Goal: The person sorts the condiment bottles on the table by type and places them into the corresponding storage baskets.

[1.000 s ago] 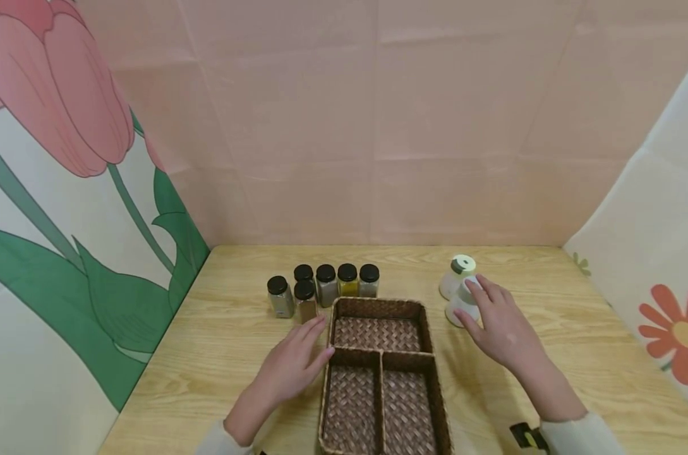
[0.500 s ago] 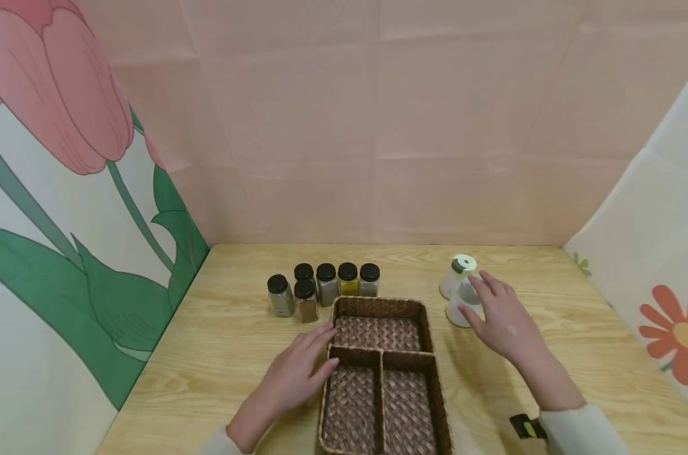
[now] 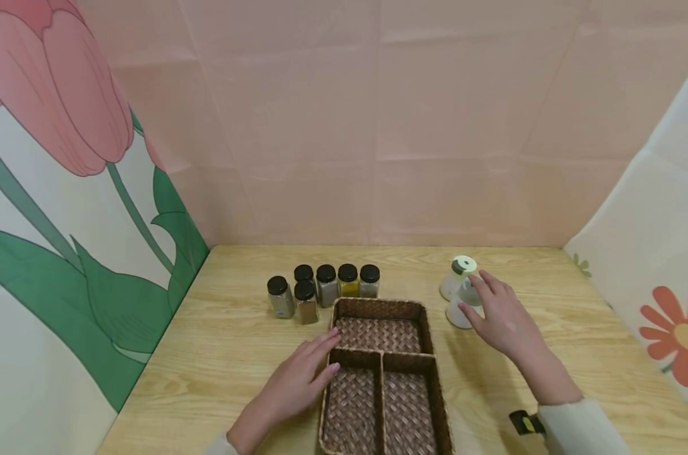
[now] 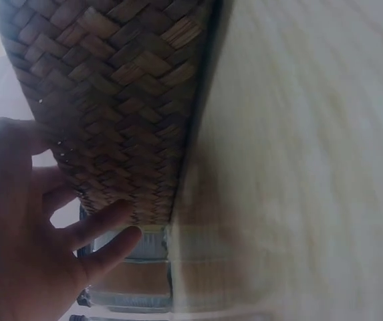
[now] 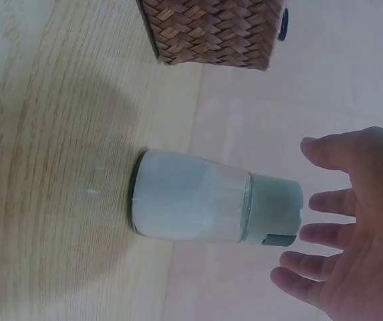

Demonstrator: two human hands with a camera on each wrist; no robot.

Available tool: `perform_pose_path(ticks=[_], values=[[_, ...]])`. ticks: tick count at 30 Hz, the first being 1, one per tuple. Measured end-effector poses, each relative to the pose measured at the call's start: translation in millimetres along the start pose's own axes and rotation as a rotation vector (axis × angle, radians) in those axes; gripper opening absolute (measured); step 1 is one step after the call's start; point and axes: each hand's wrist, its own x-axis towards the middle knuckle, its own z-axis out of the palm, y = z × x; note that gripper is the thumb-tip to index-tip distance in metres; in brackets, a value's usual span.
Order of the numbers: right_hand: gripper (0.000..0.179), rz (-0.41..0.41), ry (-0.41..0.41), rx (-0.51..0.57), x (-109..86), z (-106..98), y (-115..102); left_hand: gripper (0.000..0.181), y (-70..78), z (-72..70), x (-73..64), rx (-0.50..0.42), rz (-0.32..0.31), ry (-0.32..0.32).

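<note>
A brown woven basket (image 3: 409, 404) with three compartments lies in front. My left hand (image 3: 295, 379) is at its left side, fingertips and thumb over the rim; the left wrist view has loosely extended fingers along the woven outer wall (image 4: 104, 100). At the right stands a glass shaker (image 5: 178, 197) of white contents with a pale green cap (image 5: 275, 210). My right hand (image 3: 505, 322) hovers around that cap, fingers spread, a gap showing in the right wrist view. Just behind it is a second, similar shaker (image 3: 450, 285), partly covered by the first.
Several black-lidded spice jars stand behind the basket's left corner, among them a brown one (image 3: 306, 309), a yellow one (image 3: 348, 287) and a grey one (image 3: 281, 303) furthest left. A pink cloth wall (image 3: 378, 158) closes off the wooden table's (image 3: 218, 341) back edge.
My left hand has moved right and slightly nearer, its fingertips now over the basket's rim. The right hand has shifted slightly right at the shaker's cap. Basket, shakers and jars stay in place.
</note>
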Motion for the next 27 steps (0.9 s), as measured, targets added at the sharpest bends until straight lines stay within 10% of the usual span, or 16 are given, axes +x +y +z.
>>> perform_pose_path(ticks=[16, 27], values=[[0.070, 0.039, -0.080, 0.008, 7.6, 6.0, 7.4, 0.048, 9.3, 15.2, -2.0, 0.071, 0.021, 0.086], [0.065, -0.005, -0.124, 0.026, 13.4, 5.9, 7.0, 0.051, 11.0, 14.3, -1.6, 0.088, 0.016, 0.022]])
